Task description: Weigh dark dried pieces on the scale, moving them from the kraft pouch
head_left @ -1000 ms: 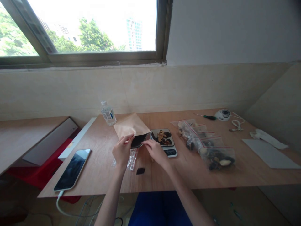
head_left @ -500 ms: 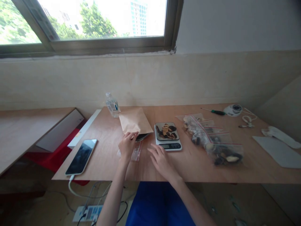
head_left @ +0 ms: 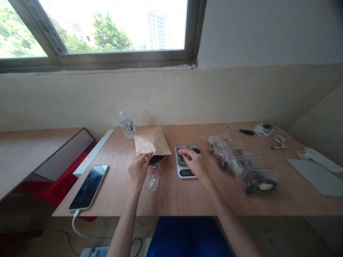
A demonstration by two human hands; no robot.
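The left hand [head_left: 138, 168] pinches the open mouth of a brown paper bag [head_left: 151, 142], which lies flat on the wooden table [head_left: 187, 192] near the middle. A small clear zip bag [head_left: 152, 179] lies just beside that hand. To the right, the right hand [head_left: 193, 161] rests on the little kitchen scale [head_left: 184, 170], fingers bent down onto the dark pieces there. I cannot tell if they grip one.

Overexposed window [head_left: 107, 28] backlights; soft focus, edges bowed.
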